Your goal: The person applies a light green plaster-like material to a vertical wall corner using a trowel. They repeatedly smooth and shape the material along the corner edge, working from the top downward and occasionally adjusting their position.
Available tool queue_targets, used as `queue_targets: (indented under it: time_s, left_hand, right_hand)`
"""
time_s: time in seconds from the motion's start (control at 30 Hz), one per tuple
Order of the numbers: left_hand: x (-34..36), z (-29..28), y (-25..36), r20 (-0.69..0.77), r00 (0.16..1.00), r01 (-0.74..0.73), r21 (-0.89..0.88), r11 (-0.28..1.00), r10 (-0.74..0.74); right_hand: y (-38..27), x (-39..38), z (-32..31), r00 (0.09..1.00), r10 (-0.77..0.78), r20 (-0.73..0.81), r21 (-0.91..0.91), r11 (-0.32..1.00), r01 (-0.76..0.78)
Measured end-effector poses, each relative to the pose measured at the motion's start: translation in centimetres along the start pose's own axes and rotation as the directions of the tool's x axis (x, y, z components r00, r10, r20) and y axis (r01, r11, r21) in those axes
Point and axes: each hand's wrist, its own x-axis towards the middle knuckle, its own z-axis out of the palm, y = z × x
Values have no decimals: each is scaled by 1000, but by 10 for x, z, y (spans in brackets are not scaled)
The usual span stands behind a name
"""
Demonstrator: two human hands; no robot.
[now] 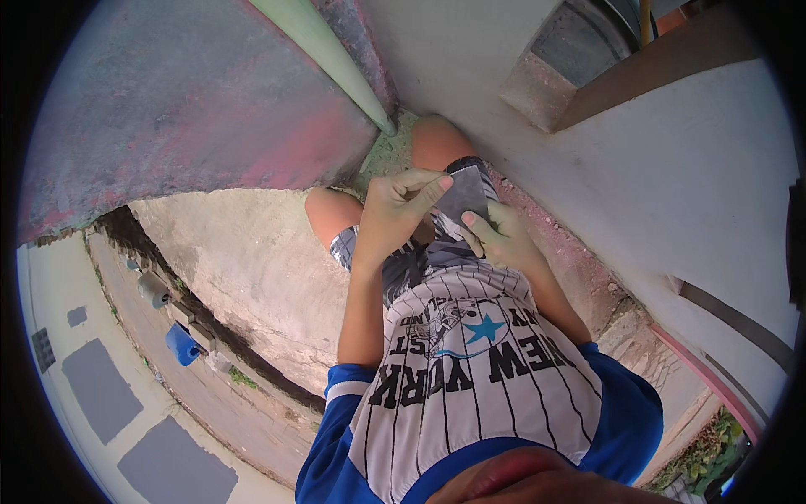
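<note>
A flat, dark-grey rectangular piece (464, 191) with a thin pale edge is held up over my lap; its kind cannot be told from here. My right hand (502, 239) grips its lower right side, the thumb lying on the grey face and the fingers bent behind it. At the upper left corner my left hand (401, 206) is closed, thumb and forefinger pinched together against the edge. Its other fingers are curled, and anything small between them is hidden. Patterned grey shorts (405, 273) show behind and below the hands.
Ahead, a pale green pipe (336, 63) runs down beside a grey-pink wall (210, 109). A white wall (672, 185) with a recessed ledge (541, 92) stands close on my right. Down at the left lies a path with a blue container (182, 344).
</note>
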Motion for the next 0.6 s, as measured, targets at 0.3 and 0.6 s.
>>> queue_targets:
  time_s: [0.3,0.6]
  left_hand:
    - [20,99,-51,335,939,7,-230,973,73]
    - [22,182,-43,539,832,32,-285,958,132]
  right_hand:
    - [8,-11,-16,591,-370,-717,-59,876,478]
    - [-57,-22,-61,282,-339,-898,-172,859,482]
